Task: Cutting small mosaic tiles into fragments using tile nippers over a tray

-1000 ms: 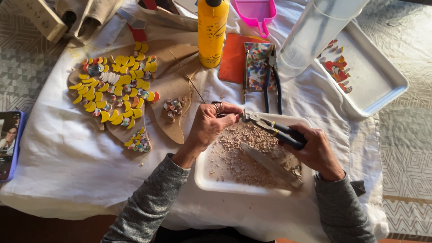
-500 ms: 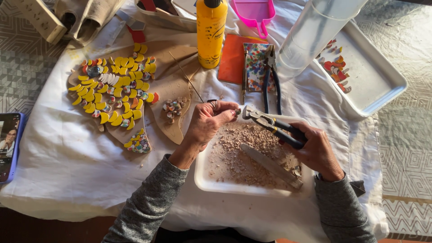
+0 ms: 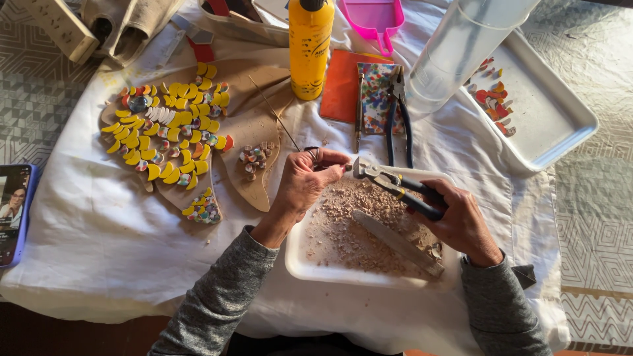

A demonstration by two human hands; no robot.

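My left hand [image 3: 308, 181] pinches a small tile piece at its fingertips, held against the jaws of the tile nippers [image 3: 390, 184]. My right hand [image 3: 458, 223] grips the nippers' dark handles. Both hands hover over a white tray [image 3: 303, 264] full of pale tile chips, with a flat metal file [image 3: 397, 242] lying in it. To the left lies a wooden cut-out shape [image 3: 244, 125] partly covered with yellow and coloured mosaic pieces [image 3: 168, 142].
A yellow bottle [image 3: 310, 46], an orange pad [image 3: 343, 86], a patterned tile strip [image 3: 376, 99] and a second pair of pliers [image 3: 397, 115] lie behind. A clear cylinder [image 3: 461, 53], a white tray with red pieces [image 3: 547, 118], a pink scoop [image 3: 376, 20], and a phone [image 3: 14, 211] at left.
My left hand has shifted slightly right and brought the small piece up to the nippers' jaws. The right hand and nippers have barely moved.
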